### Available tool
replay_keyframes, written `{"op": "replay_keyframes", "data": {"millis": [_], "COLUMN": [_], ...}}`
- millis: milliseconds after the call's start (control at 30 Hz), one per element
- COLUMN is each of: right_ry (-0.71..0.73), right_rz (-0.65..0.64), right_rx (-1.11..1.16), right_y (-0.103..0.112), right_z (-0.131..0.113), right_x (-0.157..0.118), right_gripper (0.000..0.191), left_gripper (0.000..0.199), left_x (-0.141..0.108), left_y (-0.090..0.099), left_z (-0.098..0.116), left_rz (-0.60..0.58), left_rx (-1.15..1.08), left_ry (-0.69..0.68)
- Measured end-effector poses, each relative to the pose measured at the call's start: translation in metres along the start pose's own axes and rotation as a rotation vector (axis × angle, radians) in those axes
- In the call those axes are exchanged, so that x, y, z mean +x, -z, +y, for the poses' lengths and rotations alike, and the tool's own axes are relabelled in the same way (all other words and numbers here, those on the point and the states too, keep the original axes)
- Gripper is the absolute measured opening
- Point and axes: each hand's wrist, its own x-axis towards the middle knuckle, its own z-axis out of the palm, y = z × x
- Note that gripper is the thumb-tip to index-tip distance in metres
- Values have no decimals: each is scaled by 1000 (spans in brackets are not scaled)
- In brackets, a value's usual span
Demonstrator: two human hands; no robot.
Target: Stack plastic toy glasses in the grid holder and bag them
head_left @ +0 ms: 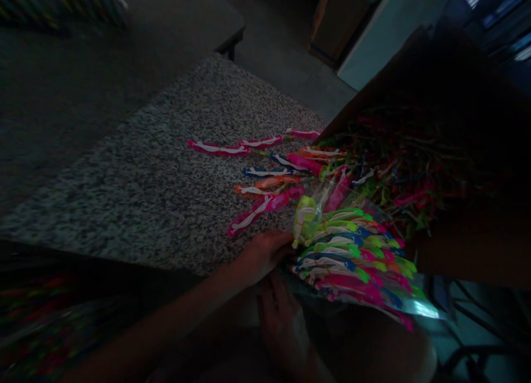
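A clear plastic bag (pixel 421 305) packed with green, blue, pink and yellow banded items (pixel 352 250) lies at the front edge of the speckled table. My left hand (pixel 263 256) is closed at the near left end of this bag, its fingertips hidden in shadow. Just below it, my right hand (pixel 284 322) is closed by the same end, under the table edge; what its fingers hold is too dark to make out. Loose pink, blue and orange pieces (pixel 271 181) with white strips lie on the tabletop beyond my hands.
A large open cardboard box (pixel 456 250) on its side at the right holds many more colourful pieces. The speckled table (pixel 166 178) adjoins a grey table (pixel 166 24) bearing a colourful bundle (pixel 62 7). More bright items (pixel 53 328) lie lower left. Another box (pixel 338 21) stands on the floor.
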Motion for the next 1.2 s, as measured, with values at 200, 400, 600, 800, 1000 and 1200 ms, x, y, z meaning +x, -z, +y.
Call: {"op": "replay_keyframes", "data": {"millis": [200,400,600,800,1000,1200], "right_ry": [-18,-70,-74,-89,-468,-1165], "right_rz": [32,37,80,315,701,610], "right_rx": [11,61,174,244,385,884], "right_y": [0,1,5,26,45,34], "right_z": [-3,-2,1,1,44,82], "right_x": [7,12,11,-24,-61,-39], "right_gripper": [37,31,38,33,16,24], "left_gripper": [16,18,22,37,28,27], "left_x": [-2,0,2,2,9,11], "left_y": [-1,-1,0,4,2,-4], "left_z": [2,2,-4,6,18,25], "left_rz": [-56,-103,-159,-132,23,71], "left_rx": [240,375,422,329,-22,-47], "left_ry": [-197,-255,-216,-135,-21,43]}}
